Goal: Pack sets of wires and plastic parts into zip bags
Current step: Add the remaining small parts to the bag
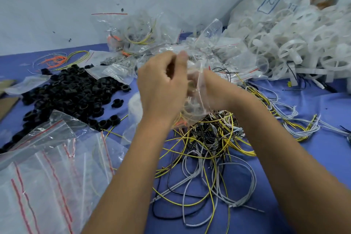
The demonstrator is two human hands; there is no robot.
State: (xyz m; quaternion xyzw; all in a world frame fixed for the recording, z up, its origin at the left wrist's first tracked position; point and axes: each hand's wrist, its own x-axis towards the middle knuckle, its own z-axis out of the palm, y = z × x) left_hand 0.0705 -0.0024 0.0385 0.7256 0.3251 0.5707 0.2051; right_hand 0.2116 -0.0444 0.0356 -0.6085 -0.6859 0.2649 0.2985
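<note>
Clear plastic of the zip bag (195, 89) is held up between both hands above the tangle of wires (205, 150) on the blue surface (303, 112). The bag appears already loaded: pale wire loops show through its wall, though the exact contents cannot be told.

Step in hand, as judged: closing or settling the bag. To do it well, keep every wire end below the red zip line, hold the mouth flat and level, and press the seal from one side across to the other so no strand is trapped in the track.

Left hand (161, 83): fingers curled, thumb raised, pinching the upper edge of the bag. Right hand (210, 89): seen partly through the film, fingers bent around the side of the bag and grasping it. Neither hand is released.

Supplies lie close by: empty bags (47, 167) at the near left, black rings (76, 89) behind them, white plastic parts (284, 47) at the far right, and filled bags (136, 34) against the wall.
</note>
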